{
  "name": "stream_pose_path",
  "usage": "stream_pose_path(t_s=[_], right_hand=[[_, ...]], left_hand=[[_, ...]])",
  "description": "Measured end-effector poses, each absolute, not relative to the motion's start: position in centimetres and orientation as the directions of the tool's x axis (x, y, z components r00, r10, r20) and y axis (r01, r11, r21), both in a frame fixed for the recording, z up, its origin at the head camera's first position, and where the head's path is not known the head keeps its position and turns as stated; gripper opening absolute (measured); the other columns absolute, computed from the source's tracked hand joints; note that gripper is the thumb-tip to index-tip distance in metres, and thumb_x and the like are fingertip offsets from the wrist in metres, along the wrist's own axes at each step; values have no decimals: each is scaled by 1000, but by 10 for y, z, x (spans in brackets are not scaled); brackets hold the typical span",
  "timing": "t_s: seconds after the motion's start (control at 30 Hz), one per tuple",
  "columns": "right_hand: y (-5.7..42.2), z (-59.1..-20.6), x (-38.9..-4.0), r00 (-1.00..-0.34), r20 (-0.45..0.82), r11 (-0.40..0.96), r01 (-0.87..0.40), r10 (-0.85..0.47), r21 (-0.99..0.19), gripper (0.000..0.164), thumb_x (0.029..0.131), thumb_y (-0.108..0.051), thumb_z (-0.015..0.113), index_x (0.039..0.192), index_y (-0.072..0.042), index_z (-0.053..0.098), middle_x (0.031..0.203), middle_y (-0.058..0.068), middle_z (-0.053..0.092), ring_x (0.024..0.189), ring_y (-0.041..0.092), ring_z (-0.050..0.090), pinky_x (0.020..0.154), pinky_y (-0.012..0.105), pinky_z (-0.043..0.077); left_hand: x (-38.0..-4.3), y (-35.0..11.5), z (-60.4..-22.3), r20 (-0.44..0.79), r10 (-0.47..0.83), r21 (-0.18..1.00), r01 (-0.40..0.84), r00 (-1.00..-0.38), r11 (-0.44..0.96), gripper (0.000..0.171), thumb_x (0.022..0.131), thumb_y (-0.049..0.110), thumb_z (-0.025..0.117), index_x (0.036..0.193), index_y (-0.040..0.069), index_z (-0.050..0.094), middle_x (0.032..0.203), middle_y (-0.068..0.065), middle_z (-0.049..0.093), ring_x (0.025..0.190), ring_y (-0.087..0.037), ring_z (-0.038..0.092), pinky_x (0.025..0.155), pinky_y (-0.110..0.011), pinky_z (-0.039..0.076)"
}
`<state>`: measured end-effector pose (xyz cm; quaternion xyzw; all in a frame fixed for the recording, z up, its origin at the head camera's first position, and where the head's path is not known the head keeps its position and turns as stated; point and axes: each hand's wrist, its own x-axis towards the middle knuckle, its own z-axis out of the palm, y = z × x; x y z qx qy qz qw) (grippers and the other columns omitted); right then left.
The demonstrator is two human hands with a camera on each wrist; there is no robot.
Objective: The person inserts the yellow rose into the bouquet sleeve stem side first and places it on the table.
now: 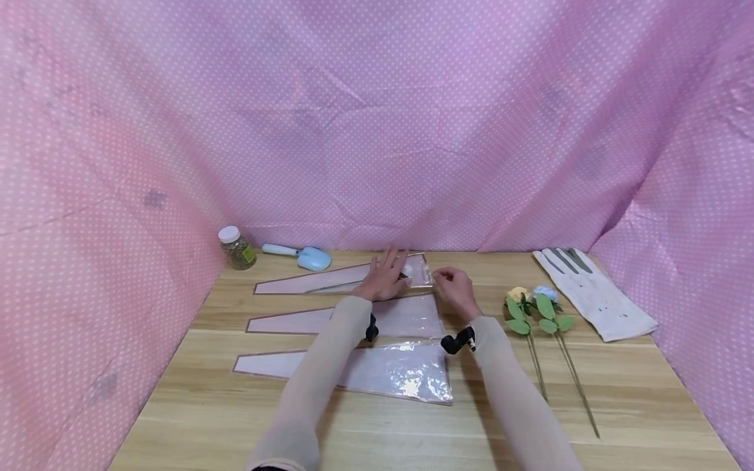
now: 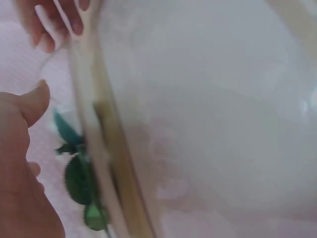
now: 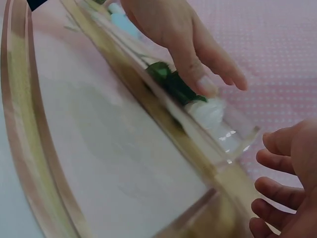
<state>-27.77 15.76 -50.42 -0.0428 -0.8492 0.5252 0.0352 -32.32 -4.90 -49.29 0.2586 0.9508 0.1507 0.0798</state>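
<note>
Three tapered clear flower sleeves with pink borders lie in rows: a far one (image 1: 283, 286), a middle one (image 1: 412, 315) and a near one (image 1: 400, 369). Inside the far sleeve is a stemmed white flower (image 3: 208, 116) with green leaves (image 2: 77, 178). My left hand (image 1: 383, 278) is spread over that flower and the sleeve, fingers straight, covering part of both. At the wide end of the same sleeve is my right hand (image 1: 456, 291). Its fingers (image 3: 277, 193) are loosely bent, with nothing between them in the right wrist view.
A yellow flower (image 1: 518, 296) and a blue flower (image 1: 544, 292) lie to the right, stems toward me. Beyond them is a white glove (image 1: 607, 301). A light-blue trowel (image 1: 314, 259) and a white-lidded jar (image 1: 238, 250) stand at the back left. Pink dotted cloth (image 1: 377, 131) surrounds the wooden table (image 1: 194, 399).
</note>
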Motion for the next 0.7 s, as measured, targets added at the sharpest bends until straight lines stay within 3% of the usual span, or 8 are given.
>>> stream_pose_path(t_s=[0.27, 0.53, 0.7], right_hand=[[168, -492, -269, -997, 17, 429, 17, 76, -903, 33, 101, -22, 56, 121, 4, 66, 122, 24, 67, 112, 34, 62, 100, 43, 50], [173, -483, -254, -994, 90, 441, -56, 55, -895, 34, 101, -21, 58, 122, 4, 65, 123, 24, 67, 112, 33, 62, 98, 35, 48], [177, -477, -242, -995, 89, 439, -66, 33, -896, 34, 100, -20, 58, 123, 5, 64, 123, 25, 66, 111, 33, 60, 94, 30, 45]], left_hand=[[-312, -57, -481, 79, 498, 420, 481, -864, 769, 78, 97, 36, 60, 160, 11, 21, 165, -19, 18, 155, -42, 9, 124, -64, 8], [-286, -65, -473, 207, 460, 500, 497, -864, 709, 77, 95, 31, 64, 158, 10, 25, 167, -16, 20, 156, -38, 13, 126, -58, 10], [-265, -72, -468, 253, 445, 547, 506, -859, 667, 74, 95, 30, 65, 157, 12, 28, 164, -17, 27, 153, -37, 24, 124, -56, 21]])
